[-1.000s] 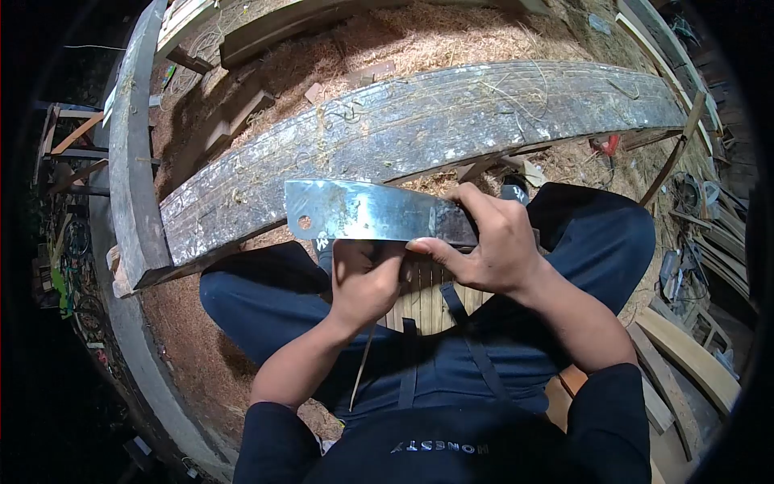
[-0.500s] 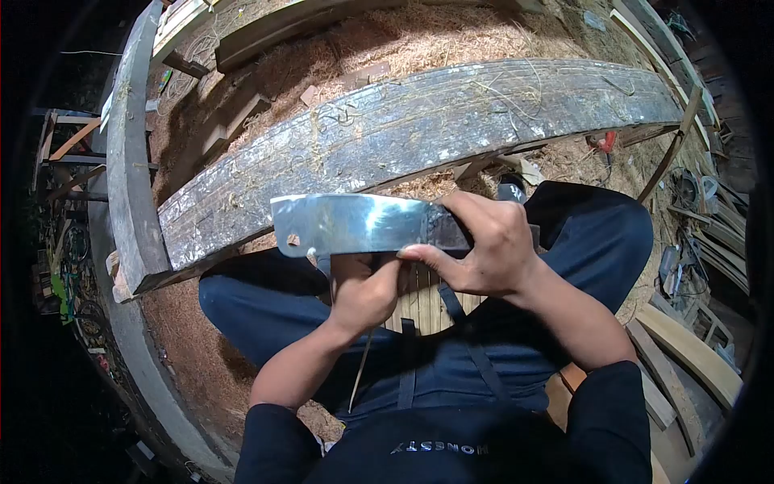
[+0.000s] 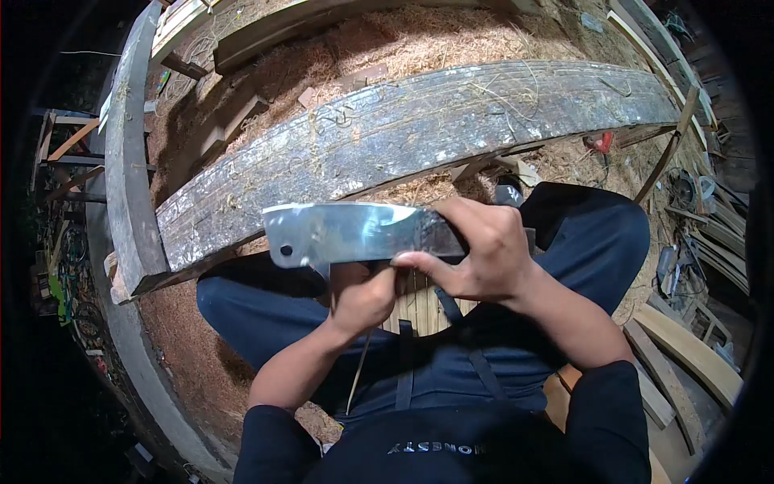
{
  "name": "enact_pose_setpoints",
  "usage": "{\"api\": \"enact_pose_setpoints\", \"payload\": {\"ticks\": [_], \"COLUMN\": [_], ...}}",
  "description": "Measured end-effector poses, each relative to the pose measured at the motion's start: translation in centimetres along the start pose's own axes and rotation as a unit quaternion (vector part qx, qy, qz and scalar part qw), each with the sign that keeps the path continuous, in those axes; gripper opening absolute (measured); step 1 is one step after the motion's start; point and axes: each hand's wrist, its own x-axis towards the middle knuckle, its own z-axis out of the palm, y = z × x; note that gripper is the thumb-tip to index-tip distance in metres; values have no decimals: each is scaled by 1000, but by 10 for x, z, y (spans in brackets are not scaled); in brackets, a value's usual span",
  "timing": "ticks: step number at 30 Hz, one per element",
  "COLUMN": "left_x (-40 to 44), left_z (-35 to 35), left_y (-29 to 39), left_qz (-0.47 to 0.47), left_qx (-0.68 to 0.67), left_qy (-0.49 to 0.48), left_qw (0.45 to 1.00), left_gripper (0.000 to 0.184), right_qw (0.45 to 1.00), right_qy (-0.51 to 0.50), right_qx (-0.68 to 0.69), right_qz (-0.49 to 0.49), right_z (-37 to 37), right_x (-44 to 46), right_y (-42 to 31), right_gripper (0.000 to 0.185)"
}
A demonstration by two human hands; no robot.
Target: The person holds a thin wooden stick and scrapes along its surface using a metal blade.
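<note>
I see right hand [image 3: 490, 252] clenched on cleaver [image 3: 343, 234]; left hand [image 3: 363, 297] curled beneath, hold hidden; work looks underway, amount left unclear.

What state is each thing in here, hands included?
Cleaver: gripped, broad face toward the camera
Right hand: closed on the cleaver
Left hand: curled, partly hidden by the cleaver
Thin strip: slanting, upper end hidden
Plank: worn, with pale patches
Shavings: scattered

Light falls on a floor [image 3: 177, 347] covered in shavings [image 3: 451, 36], crossed by a worn plank [image 3: 403, 133]; a grey strip [image 3: 129, 339] curves along the left, boards [image 3: 689, 352] lie right.
</note>
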Motion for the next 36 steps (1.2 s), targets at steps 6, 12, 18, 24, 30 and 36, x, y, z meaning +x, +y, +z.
{"api": "enact_pose_setpoints", "payload": {"ticks": [6, 12, 18, 24, 30, 36], "left_x": [-5, 1, 0, 1, 2, -3], "left_z": [0, -6, -5, 3, 0, 0], "left_y": [0, 3, 6, 7, 12, -2], "left_qz": [-81, -41, -55, -67, -104, -44], "left_qx": [-98, -5, 25, -63, -68, -37], "left_qy": [23, -18, -34, 16, -22, -6], "left_qw": [992, 999, 998, 996, 992, 998], "left_gripper": [14, 14, 18, 23, 17, 16], "right_qw": [995, 995, 999, 999, 993, 995], "right_qy": [-87, -63, -6, -8, -36, -55], "right_qx": [-6, 0, 6, -14, -20, -1], "right_qz": [50, 75, 38, 46, 110, 85], "right_z": [-8, -10, 1, -4, -10, -7], "right_x": [-2, 1, 1, 2, 4, 0], "right_y": [-2, 1, 6, 3, 6, 12], "right_gripper": [53, 50, 55, 56, 49, 52]}}
